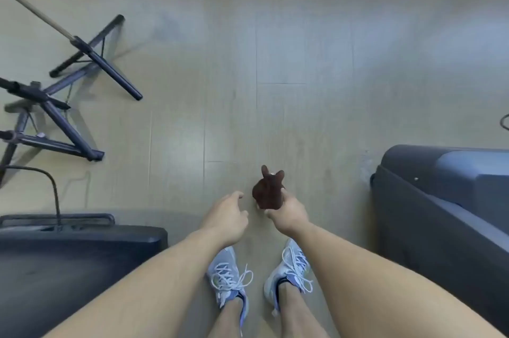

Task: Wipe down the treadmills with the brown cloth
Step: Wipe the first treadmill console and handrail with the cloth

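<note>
The person stands on the pale wood-plank floor (275,62) between two machines, and no wiping is under way. The right hand (289,213) grips the bunched dark brown cloth (267,191), its fingers clenched round the lower part of the wad so that two loose corners stick up above it. The cloth hangs in the air over the floor, just ahead of the person's light blue laced trainers (228,277), touching neither machine. The left hand (228,213) hovers just beside it, holding nothing, fingers loosely curled and released — thumb pointing towards the cloth.

The dark grey treadmill with a lighter grey panel (440,200) sits at the right edge of the floor, and a second black treadmill deck (68,255) lies at the lower left, a black cable arching above it. Black tripod stands (68,106) stand further off at the left.

Whether either treadmill has been wiped cannot be told from their surfaces. Judging by the stance, the cloth is in hand and ready, and the wiping itself — on at least one machine — looks to be ahead.
</note>
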A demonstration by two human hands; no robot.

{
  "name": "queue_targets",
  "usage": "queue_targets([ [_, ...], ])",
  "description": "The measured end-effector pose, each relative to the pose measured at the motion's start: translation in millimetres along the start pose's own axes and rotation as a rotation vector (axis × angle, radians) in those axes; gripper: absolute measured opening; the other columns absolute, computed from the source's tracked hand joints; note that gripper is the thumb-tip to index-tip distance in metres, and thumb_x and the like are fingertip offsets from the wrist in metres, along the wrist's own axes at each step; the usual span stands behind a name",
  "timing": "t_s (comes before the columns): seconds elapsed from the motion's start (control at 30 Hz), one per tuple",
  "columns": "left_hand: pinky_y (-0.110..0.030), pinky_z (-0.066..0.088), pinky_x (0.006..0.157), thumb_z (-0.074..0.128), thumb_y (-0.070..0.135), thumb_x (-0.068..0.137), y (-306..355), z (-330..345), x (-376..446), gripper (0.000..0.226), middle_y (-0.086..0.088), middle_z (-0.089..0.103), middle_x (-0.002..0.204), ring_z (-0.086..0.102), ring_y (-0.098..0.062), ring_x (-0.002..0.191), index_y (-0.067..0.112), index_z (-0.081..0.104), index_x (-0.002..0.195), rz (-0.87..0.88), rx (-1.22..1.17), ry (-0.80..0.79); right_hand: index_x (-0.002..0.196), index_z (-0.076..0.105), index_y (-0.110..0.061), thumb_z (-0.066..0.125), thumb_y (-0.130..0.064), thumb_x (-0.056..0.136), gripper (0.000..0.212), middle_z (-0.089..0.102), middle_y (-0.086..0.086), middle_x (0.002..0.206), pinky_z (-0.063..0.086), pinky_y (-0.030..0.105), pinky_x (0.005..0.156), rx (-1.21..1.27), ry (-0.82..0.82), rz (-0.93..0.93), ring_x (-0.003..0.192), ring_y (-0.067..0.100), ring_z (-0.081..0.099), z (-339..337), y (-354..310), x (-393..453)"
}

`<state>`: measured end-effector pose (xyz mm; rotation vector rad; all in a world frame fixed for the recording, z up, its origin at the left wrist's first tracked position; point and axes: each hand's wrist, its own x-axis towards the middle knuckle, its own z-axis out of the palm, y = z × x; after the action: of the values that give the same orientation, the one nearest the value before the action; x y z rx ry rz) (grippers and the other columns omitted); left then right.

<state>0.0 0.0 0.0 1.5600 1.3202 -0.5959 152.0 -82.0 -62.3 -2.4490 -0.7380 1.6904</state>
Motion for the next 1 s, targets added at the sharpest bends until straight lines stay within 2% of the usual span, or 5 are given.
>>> queue_targets([
  [0.33,-0.03,0.036,0.113,0.053,0.026,0.102,-46,42,21,0.053,0.004,0.044,0.155,0.043,-0.017,0.142,0.024,0.038,0.153,-0.098,-0.051,-0.015,0.106,0.074,-0.024,0.066,-0.028,0.099,0.012,0.07,0.005,0.097,0.044,0.03,0.076,-0.037,0.291,0.327,0.1,0.029,0.07,25,9,64],
  [0.73,-0.024,0.031,0.109,0.043,0.014,0.105,22,-13,-145,0.048,0.013,0.045,0.15,0.043,-0.009,0.135,0.031,0.042,0.15,0.009,-0.252,0.155,0.1,0.064,-0.029,0.055,-0.023,0.099,0.011,0.059,-0.008,0.103,0.046,0.039,0.062,-0.016,0.524,-0.114,0.082,0.027,0.065,-14,14,-189],
  [0.83,-0.029,0.037,0.109,0.053,0.039,0.101,88,-56,-199,0.043,0.01,0.055,0.137,0.049,-0.014,0.133,0.028,0.05,0.143,0.068,-0.338,0.115,0.102,0.064,-0.031,0.044,-0.034,0.096,0.021,0.057,-0.013,0.108,0.049,0.04,0.061,0.075,0.576,-0.169,0.083,0.022,0.065,-51,-3,-273],
  [0.9,-0.024,0.042,0.084,0.054,0.056,0.099,134,-85,-239,0.043,0.006,0.065,0.115,0.06,-0.015,0.111,0.02,0.064,0.121,0.039,-0.303,-0.007,0.1,0.063,-0.031,0.046,-0.034,0.095,0.019,0.054,-0.013,0.107,0.049,0.04,0.058,0.091,0.656,-0.239,0.079,0.023,0.065,-80,-20,-327],
  [1.0,-0.023,0.045,0.083,0.05,0.088,0.076,182,-117,-299,0.086,-0.006,0.078,0.101,0.072,-0.022,0.089,0.012,0.077,0.107,-0.001,-0.261,-0.199,0.098,0.057,-0.03,0.061,-0.022,0.09,0.012,0.054,-0.013,0.102,0.049,0.039,0.05,0.062,0.797,-0.393,0.076,0.02,0.062,-124,-41,-403],
])
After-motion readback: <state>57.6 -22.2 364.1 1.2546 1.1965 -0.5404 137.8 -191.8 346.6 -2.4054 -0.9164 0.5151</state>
